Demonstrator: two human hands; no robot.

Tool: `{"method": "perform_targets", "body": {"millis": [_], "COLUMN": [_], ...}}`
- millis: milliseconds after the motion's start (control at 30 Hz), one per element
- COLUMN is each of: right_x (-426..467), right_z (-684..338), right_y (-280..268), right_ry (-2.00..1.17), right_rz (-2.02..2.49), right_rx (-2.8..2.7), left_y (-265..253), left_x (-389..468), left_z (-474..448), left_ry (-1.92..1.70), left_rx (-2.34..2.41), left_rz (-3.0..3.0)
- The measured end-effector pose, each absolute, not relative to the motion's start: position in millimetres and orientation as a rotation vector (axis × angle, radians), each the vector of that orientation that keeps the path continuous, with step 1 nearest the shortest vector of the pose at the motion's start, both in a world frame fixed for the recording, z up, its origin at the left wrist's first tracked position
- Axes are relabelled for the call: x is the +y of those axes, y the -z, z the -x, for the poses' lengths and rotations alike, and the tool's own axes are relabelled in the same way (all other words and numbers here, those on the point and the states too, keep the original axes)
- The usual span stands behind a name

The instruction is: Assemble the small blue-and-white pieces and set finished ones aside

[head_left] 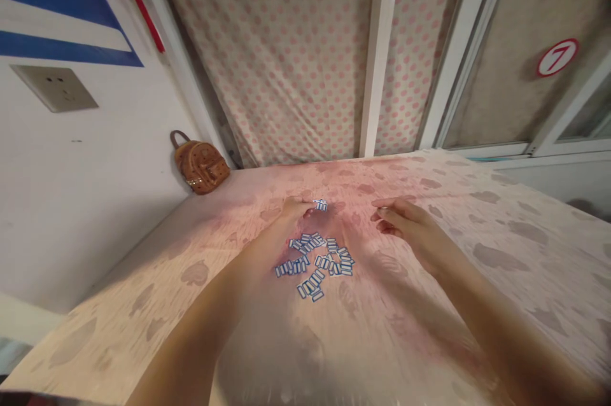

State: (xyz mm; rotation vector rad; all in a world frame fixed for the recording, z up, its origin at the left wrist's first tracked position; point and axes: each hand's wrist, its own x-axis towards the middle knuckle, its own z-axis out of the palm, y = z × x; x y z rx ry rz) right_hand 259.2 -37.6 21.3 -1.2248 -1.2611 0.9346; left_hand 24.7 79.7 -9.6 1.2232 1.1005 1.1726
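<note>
My left hand (300, 205) reaches over the table with its fingers closed on a small bunch of white rectangular pieces with blue edges (321, 205). Below that hand, several similar blue-edged pieces (312, 242) lie spread on the cloth in a loose, partly overlapping cluster; their exact kind is too small to make out. To the right, my right hand (400, 217) is held above the cloth, apart from the pieces. Its index finger is stretched out, the other fingers are loosely bent, and nothing shows between them.
A pale pink patterned cloth (200, 314) covers the table. At its far left corner, a small brown backpack (203, 167) rests against the white wall. A dotted curtain (296, 62) and white window frames (379, 56) stand behind. On the left wall is a socket (56, 89).
</note>
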Motion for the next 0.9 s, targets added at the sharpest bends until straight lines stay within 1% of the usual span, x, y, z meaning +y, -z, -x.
{"method": "perform_targets", "body": {"millis": [133,200,333,467,567,667,800,900], "right_x": [-31,-29,-28,-30,-32,-33,-36,-39], "right_z": [-255,-244,-217,-200,-197,-198,-200,-199], "right_y": [-10,-10,-18,-26,-28,-24,-18,-17], "right_ry": [-0.483,-0.301,-0.064,0.117,0.154,0.126,0.028,-0.105], "right_rz": [1.378,1.373,1.285,1.246,1.208,1.176,1.17,1.168], "right_rx": [-1.548,-1.74,-2.082,-2.244,-2.269,-2.258,-2.225,-2.152], "left_y": [5,1,-9,-20,-24,-25,-27,-28], "left_x": [66,53,24,5,1,-1,-5,-8], "left_z": [-28,-28,-25,-21,-17,-15,-18,-20], "left_ry": [-1.013,-0.949,-0.916,-0.944,-0.956,-0.974,-1.002,-1.041], "left_rx": [1.147,1.08,1.0,0.978,0.955,0.941,0.948,0.957], "left_rz": [-1.228,-1.232,-1.279,-1.32,-1.348,-1.372,-1.352,-1.353]}}
